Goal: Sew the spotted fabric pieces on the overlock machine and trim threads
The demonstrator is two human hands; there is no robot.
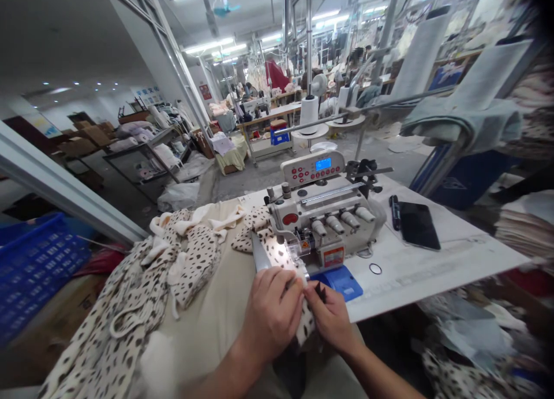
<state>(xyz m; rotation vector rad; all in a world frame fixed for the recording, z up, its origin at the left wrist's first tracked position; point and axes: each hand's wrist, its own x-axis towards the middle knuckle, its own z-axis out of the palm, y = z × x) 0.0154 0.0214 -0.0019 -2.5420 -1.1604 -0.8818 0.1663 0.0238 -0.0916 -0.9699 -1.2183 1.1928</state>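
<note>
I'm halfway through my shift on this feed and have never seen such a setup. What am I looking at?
There is no robot here: one head-worn camera looks forward and down at a person's bare hands. In front is a sewing machine with a lit control panel. The left hand lies curled over spotted fabric; its exact grip is hidden. The right hand pinches the fabric's edge, something small and dark by its fingers. On the white tabletop are a blue pad, a thin ring and a dark flat device. More spotted cloth is heaped left.
</note>
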